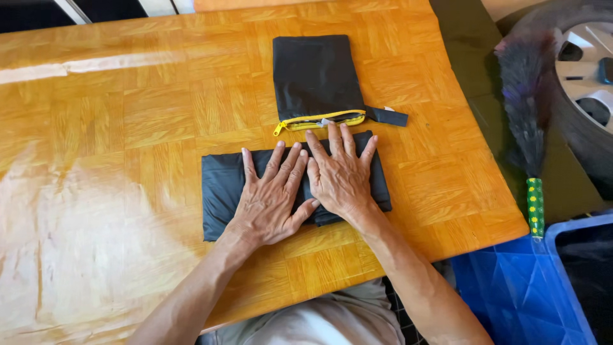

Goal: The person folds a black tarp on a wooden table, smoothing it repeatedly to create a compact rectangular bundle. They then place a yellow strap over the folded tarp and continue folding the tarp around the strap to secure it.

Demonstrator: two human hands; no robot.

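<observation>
I see both hands pressing flat on a folded black fabric bundle (pixel 223 191) that lies near the front edge of the wooden worktop (pixel 128 115). My left hand (pixel 271 201) rests palm down on the middle of the bundle, fingers (pixel 276 160) spread and straight, gripping nothing. My right hand (pixel 340 176) lies just beside it, thumbs touching, fingers fanned out over the bundle's far edge. Just beyond the fingertips sits a black pouch (pixel 313 73) with a yellow zipper (pixel 319 120) along its near side, partly unzipped. Off the worktop's right edge I see a feather duster (pixel 527 102) with a green handle, a blue crate (pixel 523 294) and a car wheel (pixel 587 70).
</observation>
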